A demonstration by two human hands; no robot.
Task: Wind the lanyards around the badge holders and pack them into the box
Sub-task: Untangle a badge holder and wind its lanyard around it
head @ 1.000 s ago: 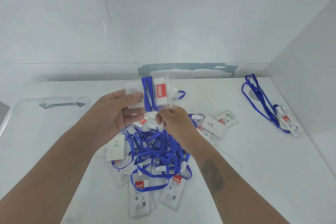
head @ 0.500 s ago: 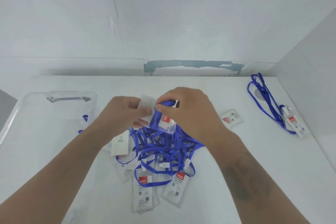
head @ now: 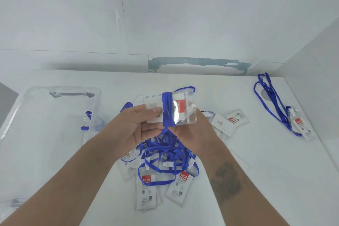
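Observation:
My left hand (head: pixel 135 126) holds a clear badge holder (head: pixel 185 110) by its left end, thumb on top. A blue lanyard (head: pixel 167 110) is wound several turns around the holder's middle. My right hand (head: pixel 194 132) is under the holder's right side and grips the loose strap that runs down from it. Below my hands lies a tangled pile of blue lanyards and badge holders (head: pixel 165 163). The clear plastic box (head: pixel 45 115) stands at the left, with some blue lanyard visible inside.
One more badge holder with its lanyard (head: pixel 275 108) lies spread out at the far right, close to the side wall. Two loose badge holders (head: pixel 229 123) lie right of the pile. A white wall closes the table's back.
My right hand came off the top of the holder and went beneath it, bringing the strap round. The holder has been lifted and turned flat, showing more blue turns.

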